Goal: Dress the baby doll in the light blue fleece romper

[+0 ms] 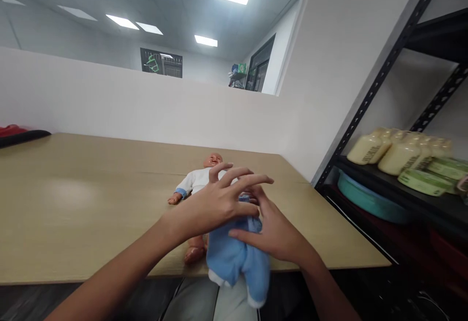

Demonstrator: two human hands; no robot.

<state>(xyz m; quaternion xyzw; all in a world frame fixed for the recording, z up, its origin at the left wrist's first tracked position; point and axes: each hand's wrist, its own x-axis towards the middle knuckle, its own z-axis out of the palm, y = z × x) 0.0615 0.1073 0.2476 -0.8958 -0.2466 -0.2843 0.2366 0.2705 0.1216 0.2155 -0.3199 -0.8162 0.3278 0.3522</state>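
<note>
A pair of small blue baby pants (228, 252) with white cuffs hangs at the table's near edge, legs pointing down. My right hand (280, 230) grips the pants near the waist, its thumb lying across the front and its fingers partly hidden. Above the waistband is my left hand (223, 196), fingers stretched and spread; whether its thumb touches the cloth I cannot tell. A baby doll (213, 160) lies face up behind my hands, in a white top with a blue cuff. One bare foot shows beside the pants; my hands and the pants hide much of its body.
The doll rests on a light wooden table (91, 223) against a low white wall (164, 116). On the right, a black shelf (387, 179) holds several cream bottles (398, 155), green packs (426, 182) and a teal basin (369, 199). Something red and black (22, 135) sits at the far left.
</note>
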